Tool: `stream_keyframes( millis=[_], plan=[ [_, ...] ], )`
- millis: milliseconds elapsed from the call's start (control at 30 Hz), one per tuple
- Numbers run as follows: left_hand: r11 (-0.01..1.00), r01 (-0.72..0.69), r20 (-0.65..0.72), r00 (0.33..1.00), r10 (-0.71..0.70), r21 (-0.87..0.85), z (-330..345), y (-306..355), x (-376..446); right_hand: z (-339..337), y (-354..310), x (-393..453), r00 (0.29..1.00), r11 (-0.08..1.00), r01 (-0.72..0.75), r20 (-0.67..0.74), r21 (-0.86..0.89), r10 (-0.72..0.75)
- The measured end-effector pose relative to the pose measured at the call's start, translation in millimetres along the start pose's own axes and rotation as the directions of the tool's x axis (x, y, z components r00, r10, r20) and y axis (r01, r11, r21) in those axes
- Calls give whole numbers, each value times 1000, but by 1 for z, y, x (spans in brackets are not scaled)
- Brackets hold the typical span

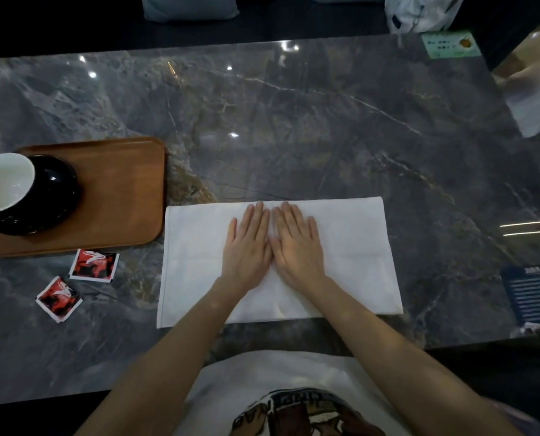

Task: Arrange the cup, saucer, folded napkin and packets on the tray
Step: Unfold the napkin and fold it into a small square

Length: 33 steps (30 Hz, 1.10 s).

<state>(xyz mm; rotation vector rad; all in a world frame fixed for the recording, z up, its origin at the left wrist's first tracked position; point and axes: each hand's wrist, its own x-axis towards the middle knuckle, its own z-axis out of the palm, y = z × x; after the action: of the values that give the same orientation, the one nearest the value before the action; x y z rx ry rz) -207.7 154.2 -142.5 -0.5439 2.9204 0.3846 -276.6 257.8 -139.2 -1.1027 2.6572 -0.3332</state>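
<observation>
Bare table (pixel 325 136) open ahead and right of both hands (pixel 275 243), tray (pixel 127 190) left with cup (pixel 7 184) filling its far-left side, two packets (pixel 94 265) lower left

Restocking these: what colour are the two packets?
Red and black with white edges, seen in the head view.

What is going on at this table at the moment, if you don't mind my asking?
A person is pressing both hands, left hand and right hand, flat on a white napkin spread on the marble table. The cup and saucer already sit on the wooden tray. Two red packets lie on the table beside it.
</observation>
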Motion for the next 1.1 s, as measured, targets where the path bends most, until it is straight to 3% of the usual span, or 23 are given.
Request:
stream_keyframes(
  millis=[200,400,567,667,800,967,1100],
  plan=[
    [999,29,-18,999,-29,-21,4,-15,-1,7,23,1,999,994,-25,25,-109,28],
    [969,241,-97,965,-245,-51,-9,-58,-25,-6,71,-10,975,969,-222,-44,-111,218],
    [955,292,-117,948,-297,-57,-13,-66,-33,-17,87,-18,934,932,-355,-67,-75,350],
    [961,262,-113,956,-271,-91,-10,-39,-34,-16,58,-20,969,969,-245,-41,-41,243],
    [995,15,-43,999,-19,-102,4,6,-53,-2,14,-36,1000,1000,23,21,-17,-22],
    [999,-39,31,999,39,5,13,-13,-80,0,47,-68,997,991,67,44,-116,-62],
    [999,25,-6,1000,-25,22,7,-42,-100,-9,81,-91,999,987,8,34,-163,-2]
  ],
)
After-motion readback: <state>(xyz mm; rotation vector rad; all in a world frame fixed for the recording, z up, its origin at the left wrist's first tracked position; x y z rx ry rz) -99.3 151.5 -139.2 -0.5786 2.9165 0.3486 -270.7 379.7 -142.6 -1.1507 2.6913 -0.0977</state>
